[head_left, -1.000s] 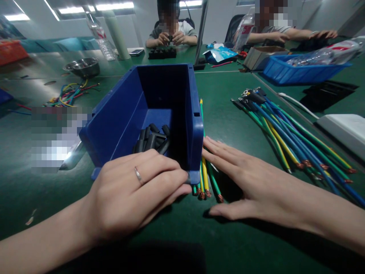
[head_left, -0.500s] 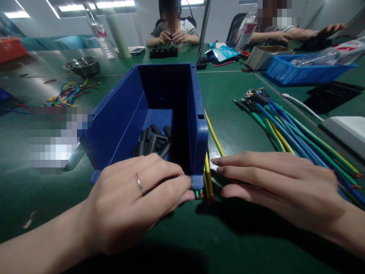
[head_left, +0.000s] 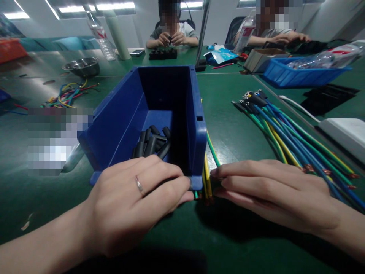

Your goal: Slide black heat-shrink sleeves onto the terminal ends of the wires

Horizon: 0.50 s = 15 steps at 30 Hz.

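My left hand point(head_left: 142, 194), with a ring on one finger, is closed at the front lip of a dark blue plastic bin point(head_left: 111, 118). A small dark edge shows at its fingertips, but I cannot make out what they hold. Inside the bin lie several short black tubes point(head_left: 151, 144). My right hand point(head_left: 273, 190) is closed, fingertips together, on a green-and-yellow wire point(head_left: 212, 146) beside the bin's right wall. Other yellow and green wires point(head_left: 207, 182) lie along that wall, bare copper ends towards me, between my two hands.
A bundle of blue, green and yellow wires point(head_left: 288, 133) with terminals lies right. Beyond are a light blue tray point(head_left: 302, 74), a cardboard box point(head_left: 264, 61) and a white device point(head_left: 345, 131). At left are loose wires point(head_left: 67, 95) and a metal bowl point(head_left: 82, 67). Two people sit opposite.
My right hand's fingers have closed together on a green-and-yellow wire, and the hand has shifted slightly down and left. The wire beside the bin has moved left. My left hand has stayed put.
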Available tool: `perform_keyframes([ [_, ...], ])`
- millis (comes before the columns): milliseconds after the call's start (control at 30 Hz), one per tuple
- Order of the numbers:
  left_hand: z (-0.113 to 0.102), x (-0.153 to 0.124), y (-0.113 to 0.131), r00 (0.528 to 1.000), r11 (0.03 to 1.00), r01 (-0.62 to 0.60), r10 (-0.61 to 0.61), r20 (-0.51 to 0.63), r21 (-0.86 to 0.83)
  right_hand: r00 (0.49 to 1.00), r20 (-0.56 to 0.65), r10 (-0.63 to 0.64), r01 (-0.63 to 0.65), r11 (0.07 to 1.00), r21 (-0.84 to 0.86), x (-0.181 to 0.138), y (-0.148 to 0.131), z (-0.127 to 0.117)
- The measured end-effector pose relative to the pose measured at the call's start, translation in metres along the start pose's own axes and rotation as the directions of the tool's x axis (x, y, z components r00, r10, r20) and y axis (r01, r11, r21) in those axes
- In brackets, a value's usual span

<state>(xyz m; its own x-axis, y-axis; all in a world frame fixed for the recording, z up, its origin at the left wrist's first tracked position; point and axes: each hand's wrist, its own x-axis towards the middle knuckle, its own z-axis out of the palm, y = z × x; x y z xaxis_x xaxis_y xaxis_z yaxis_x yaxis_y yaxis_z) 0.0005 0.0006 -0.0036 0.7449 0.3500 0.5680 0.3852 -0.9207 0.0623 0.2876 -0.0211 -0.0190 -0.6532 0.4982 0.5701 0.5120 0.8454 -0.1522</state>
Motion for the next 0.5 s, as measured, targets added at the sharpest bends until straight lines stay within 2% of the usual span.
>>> perform_keyframes([
  [267, 0.0022, 0.0006, 0.0009, 1.0, 1.0, -0.001, 0.001, -0.002, -0.005, 0.996, -0.033, 0.08, -0.08, 0.997, -0.014, -0.0014, -0.006, 0.0013],
  [500, 0.0018, 0.0003, -0.0009, 1.0, 1.0, -0.015, 0.015, -0.001, -0.009, 0.998, 0.008, 0.059, -0.059, 0.998, -0.023, 0.001, -0.0037, 0.0014],
])
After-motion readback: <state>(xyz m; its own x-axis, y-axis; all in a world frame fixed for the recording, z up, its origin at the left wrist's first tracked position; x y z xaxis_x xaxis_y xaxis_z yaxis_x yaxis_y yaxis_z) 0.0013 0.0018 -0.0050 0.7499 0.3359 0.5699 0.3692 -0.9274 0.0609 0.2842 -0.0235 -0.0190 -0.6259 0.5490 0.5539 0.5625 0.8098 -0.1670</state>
